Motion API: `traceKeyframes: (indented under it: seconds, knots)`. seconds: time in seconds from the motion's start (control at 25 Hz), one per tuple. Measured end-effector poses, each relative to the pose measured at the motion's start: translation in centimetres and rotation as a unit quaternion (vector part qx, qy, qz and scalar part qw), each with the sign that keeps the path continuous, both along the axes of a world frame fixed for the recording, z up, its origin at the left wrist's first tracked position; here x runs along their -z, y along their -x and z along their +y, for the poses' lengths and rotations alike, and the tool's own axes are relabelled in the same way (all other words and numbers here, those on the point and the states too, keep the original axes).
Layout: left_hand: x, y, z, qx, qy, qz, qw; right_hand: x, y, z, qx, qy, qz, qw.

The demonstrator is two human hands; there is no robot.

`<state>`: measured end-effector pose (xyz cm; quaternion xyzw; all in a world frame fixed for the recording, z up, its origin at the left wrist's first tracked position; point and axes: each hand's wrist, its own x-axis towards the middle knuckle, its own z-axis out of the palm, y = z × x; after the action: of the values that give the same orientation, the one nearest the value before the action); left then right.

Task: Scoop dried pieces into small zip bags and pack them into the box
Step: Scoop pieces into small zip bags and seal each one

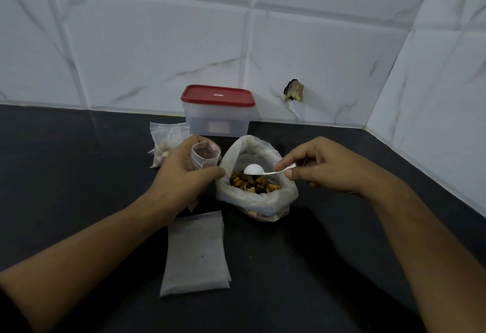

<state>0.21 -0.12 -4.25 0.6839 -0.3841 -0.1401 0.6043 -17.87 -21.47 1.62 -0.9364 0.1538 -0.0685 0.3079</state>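
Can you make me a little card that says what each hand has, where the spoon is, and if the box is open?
left hand: holds a small zip bag, its mouth open
right hand: pinches the white spoon by its handle
spoon's place: over the dried pieces in the big bag
box: by the wall, red lid on
filled bag: left of the box
empty bags: flat pile on the counter, nearest the person

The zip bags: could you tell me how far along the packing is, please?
Done: one filled bag lies beside the box. In hand: the left hand holds an open bag, the right hand holds the spoon over the dried pieces. Left: empty bags wait; the box's lid is on.
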Motion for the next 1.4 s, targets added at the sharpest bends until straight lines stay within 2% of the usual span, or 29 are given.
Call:
traceKeyframes:
  seconds: [0.24, 0.44, 0.76, 1.08, 1.4]
  knots:
    - [0.0, 0.0, 0.0, 0.001, -0.003, 0.006, 1.0, 0.4, -0.3, -0.1, 0.038, 0.019, -0.081, 0.996]
    - [-0.1, 0.0, 0.0, 0.004, -0.004, 0.001, 1.0, 1.9, -1.3, 0.7, 0.006, 0.015, -0.035, 0.999]
    - [0.0, 0.1, 0.0, -0.003, -0.008, -0.001, 1.0, -0.1, 0.3, -0.6, -0.006, 0.038, 0.029, 0.999]
    - [0.2, 0.1, 0.0, 0.011, -0.01, 0.005, 1.0, 0.6, -0.7, 0.7, 0.001, -0.149, -0.04, 0.988]
    - [0.1, 0.1, 0.0, 0.015, -0.014, 0.011, 1.0, 2.7, -1.6, 0.2, 0.135, -0.258, -0.052, 0.955]
